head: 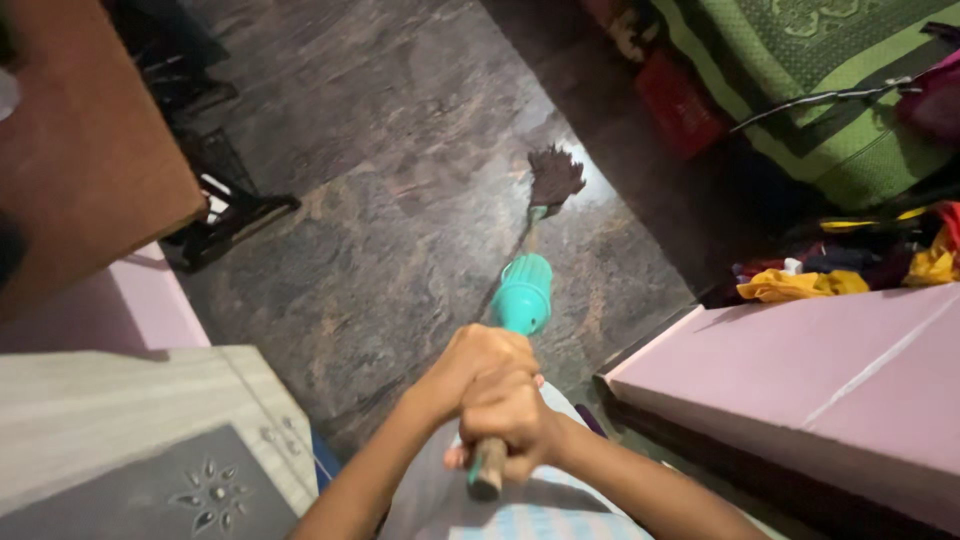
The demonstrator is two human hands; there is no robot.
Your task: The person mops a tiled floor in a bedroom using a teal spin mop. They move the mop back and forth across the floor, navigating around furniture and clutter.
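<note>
- Broadly, a dark marbled stone floor (400, 200) fills the middle of the head view, glossy where light falls on it near the top.
- A pale pink panel (830, 370) slopes across the right side, and a green patterned bedspread (830, 90) lies in the upper right corner.
- A brown wooden tabletop (80, 140) juts in at the upper left; below it sits a light wood cabinet (110, 420) with a dark carved inset.
- A heap of bright clothes (850, 265), yellow among them, rests between the bedspread and the pink panel.
- A mop (523, 292) runs from the hands out onto the floor: wooden handle end near the body, teal plastic collar partway along, dark stringy head touching the floor well out in front.
- The left hand (470, 365) wraps the handle with fingers fully curled round it, uppermost in the view.
- The right hand (515, 425) grips just below, touching the left hand, fingers closed tight about the handle, whose wooden end pokes out beneath.
</note>
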